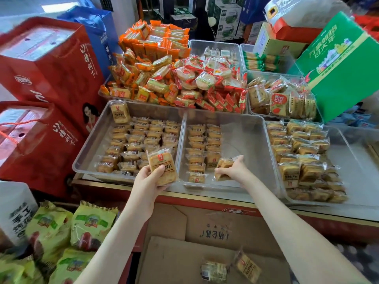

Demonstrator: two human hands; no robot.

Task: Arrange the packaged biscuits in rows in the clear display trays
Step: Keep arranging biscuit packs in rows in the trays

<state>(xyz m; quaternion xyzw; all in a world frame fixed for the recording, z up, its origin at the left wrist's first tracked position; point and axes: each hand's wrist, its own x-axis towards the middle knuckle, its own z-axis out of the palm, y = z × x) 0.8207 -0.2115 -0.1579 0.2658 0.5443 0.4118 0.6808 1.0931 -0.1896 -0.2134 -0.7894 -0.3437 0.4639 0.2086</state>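
The move turns on the middle tray [246, 136]. Its two rows of biscuits [196, 148] lie against its left wall and run lengthwise away from the person, while the floor to their right is bare. The right hand [235, 170] is down in the near end of that tray, just to the right of the second row. Its fingers are curled round a bundle of packets [224, 163]; I cannot tell how many. A third row would probably start here, and this hand is clearly the nearer one. The left hand [146, 181] hovers over the near rim between the left tray [88, 148] and the middle one. It grips a biscuit packet [162, 167] face up between thumb and fingers, with the packet's long side pointing away. The left tray is filled with tidy rows. The right tray [352, 160] holds looser, partly heaped packets on its left side. All three trays sit on the desk [205, 198]. Below it, a cardboard box [174, 253] holds two loose packets [247, 267].
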